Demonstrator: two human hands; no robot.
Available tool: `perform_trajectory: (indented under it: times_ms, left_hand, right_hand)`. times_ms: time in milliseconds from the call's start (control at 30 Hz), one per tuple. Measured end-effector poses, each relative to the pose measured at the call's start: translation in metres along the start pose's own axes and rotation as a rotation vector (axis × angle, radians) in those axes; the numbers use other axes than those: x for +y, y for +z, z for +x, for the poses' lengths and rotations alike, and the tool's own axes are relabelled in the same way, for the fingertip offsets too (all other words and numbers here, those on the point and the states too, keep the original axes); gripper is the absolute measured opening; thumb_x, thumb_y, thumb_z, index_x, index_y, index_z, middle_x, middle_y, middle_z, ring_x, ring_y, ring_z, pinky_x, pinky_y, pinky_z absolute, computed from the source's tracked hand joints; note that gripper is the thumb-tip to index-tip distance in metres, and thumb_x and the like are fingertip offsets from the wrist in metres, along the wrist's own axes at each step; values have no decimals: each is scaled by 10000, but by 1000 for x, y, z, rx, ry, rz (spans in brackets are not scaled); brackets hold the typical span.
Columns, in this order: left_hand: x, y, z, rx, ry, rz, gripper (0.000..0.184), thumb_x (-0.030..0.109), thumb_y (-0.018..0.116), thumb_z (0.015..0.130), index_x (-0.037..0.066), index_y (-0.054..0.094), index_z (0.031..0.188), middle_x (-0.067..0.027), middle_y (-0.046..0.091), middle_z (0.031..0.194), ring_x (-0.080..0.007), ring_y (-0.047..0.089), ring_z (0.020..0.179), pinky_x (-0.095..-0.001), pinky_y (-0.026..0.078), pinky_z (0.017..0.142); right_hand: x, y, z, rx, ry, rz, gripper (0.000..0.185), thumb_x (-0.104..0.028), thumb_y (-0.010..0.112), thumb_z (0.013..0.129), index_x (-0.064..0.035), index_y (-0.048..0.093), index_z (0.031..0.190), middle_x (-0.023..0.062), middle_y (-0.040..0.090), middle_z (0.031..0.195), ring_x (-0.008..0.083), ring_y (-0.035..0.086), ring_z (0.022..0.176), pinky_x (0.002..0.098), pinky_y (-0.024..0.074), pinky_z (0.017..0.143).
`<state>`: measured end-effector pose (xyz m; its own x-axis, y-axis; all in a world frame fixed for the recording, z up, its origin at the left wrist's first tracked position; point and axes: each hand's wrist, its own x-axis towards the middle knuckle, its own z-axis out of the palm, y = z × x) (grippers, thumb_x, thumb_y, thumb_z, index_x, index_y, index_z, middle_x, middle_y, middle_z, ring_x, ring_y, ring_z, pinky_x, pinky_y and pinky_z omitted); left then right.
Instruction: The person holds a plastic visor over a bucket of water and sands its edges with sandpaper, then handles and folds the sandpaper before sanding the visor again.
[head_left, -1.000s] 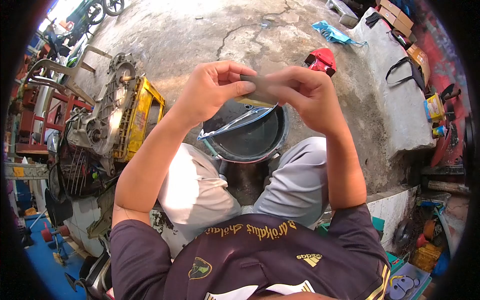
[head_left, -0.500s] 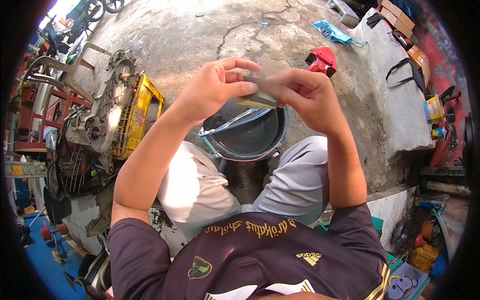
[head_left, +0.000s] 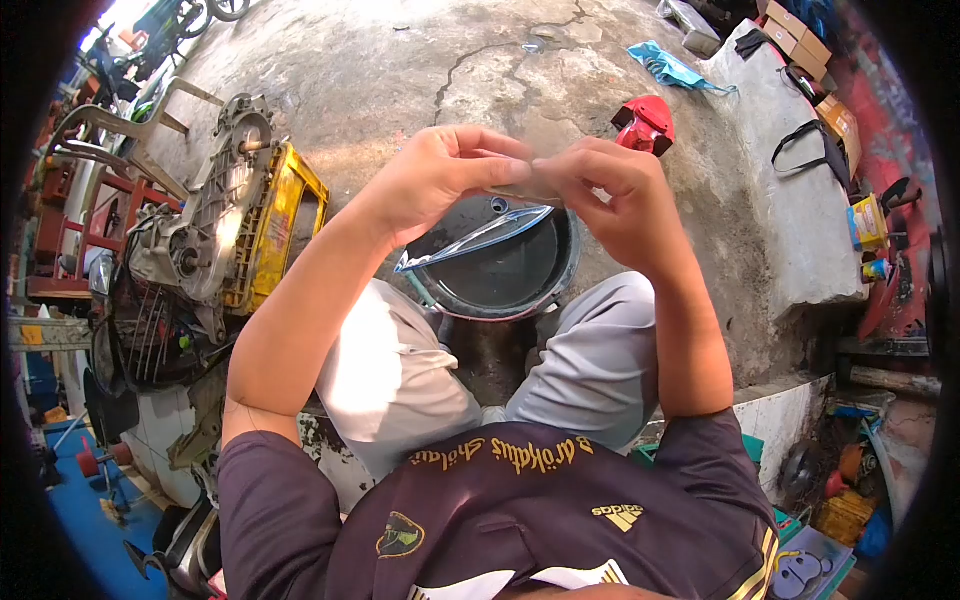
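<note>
Both hands meet above a black tub (head_left: 573, 258) of dark water between the knees. In the fingers of my left hand (head_left: 435, 180) is one end of a small, thin grey-brown flat piece (head_left: 527, 192). My right hand (head_left: 620, 190) pinches the other end, with its fingers curled. The piece is now seen nearly edge-on, partly hidden by fingers and blurred, so its kind is unclear. Below the hands, a long thin strip with blue and white edges (head_left: 480, 240) lies slanted across the tub. A small round ring-like thing (head_left: 498, 205) shows near the tub's far side.
An engine casing (head_left: 215, 215) leans by a yellow crate (head_left: 285, 230) at left. A red plastic part (head_left: 645, 126) and a light-blue cloth or bag (head_left: 672, 68) lie on cracked concrete. A concrete ledge (head_left: 800, 230) at right bears boxes (head_left: 797, 40) and a black strap (head_left: 810, 150).
The flat piece has tilted from showing its broad face and yellowish side to nearly edge-on. Both hands have shifted slightly, and the ring-like thing now shows behind them.
</note>
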<state>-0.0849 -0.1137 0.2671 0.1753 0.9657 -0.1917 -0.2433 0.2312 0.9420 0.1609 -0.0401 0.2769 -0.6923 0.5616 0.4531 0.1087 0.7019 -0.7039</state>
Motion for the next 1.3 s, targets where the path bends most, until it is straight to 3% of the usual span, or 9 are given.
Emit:
perform_trajectory:
  times_ms: [133, 267, 567, 767, 833, 1033, 1300]
  left_hand:
    - [-8, -7, 6, -25, -15, -44, 341, 157, 787, 1052, -36, 721, 1325, -95, 783, 1204, -154, 760, 1062, -292, 607, 961]
    - [-10, -10, 6, -22, -14, -46, 345, 159, 792, 1049, -47, 719, 1315, -105, 780, 1219, -169, 762, 1076, -309, 605, 996]
    - [-11, -11, 4, 27, -54, -17, 342, 164, 810, 1038, -43, 723, 1296, -86, 785, 1179, -152, 754, 1072, -299, 591, 988]
    - [-11, -10, 5, 52, -47, -19, 375, 93, 821, 1014, -40, 696, 1342, -101, 773, 1223, -156, 750, 1085, -307, 595, 996]
    - [-11, -9, 7, 53, -23, 32, 409, 40, 825, 993, -54, 676, 1362, -121, 764, 1256, -168, 741, 1127, -316, 589, 1034]
    - [-16, -8, 12, 83, 117, 114, 410, -18, 820, 963, -65, 694, 1350, -135, 759, 1270, -180, 734, 1141, -319, 597, 1029]
    - [-16, -8, 11, 78, 60, 26, 439, 22, 839, 968, -54, 689, 1373, -110, 753, 1279, -175, 732, 1147, -324, 599, 1016]
  right_hand:
    - [-1, 5, 1, 16, -122, -129, 245, 38, 782, 908, -61, 821, 1129, 135, 772, 978, 329, 755, 835, 391, 584, 733]
    - [-3, 6, 0, 6, -122, -148, 252, 45, 776, 905, -62, 817, 1129, 136, 778, 1010, 359, 770, 860, 416, 601, 750]
    - [-3, 7, -1, -46, -124, -158, 251, 55, 771, 908, -55, 821, 1127, 135, 764, 1045, 350, 771, 920, 403, 604, 786]
    - [-1, 7, 0, -36, -44, -30, 228, 63, 759, 923, -25, 817, 1125, 122, 760, 1054, 273, 771, 917, 360, 609, 808]
    - [1, 6, 0, -40, 55, 65, 233, 67, 751, 922, -21, 821, 1126, 104, 753, 1068, 224, 760, 946, 334, 620, 849]
    - [-6, 11, 4, 67, 246, 223, 262, 103, 725, 917, -18, 831, 1125, 93, 747, 1125, 190, 748, 1048, 321, 629, 950]
    - [6, 11, 2, 47, 161, 194, 250, 130, 717, 903, 16, 830, 1094, 94, 749, 1150, 203, 751, 1105, 316, 627, 964]
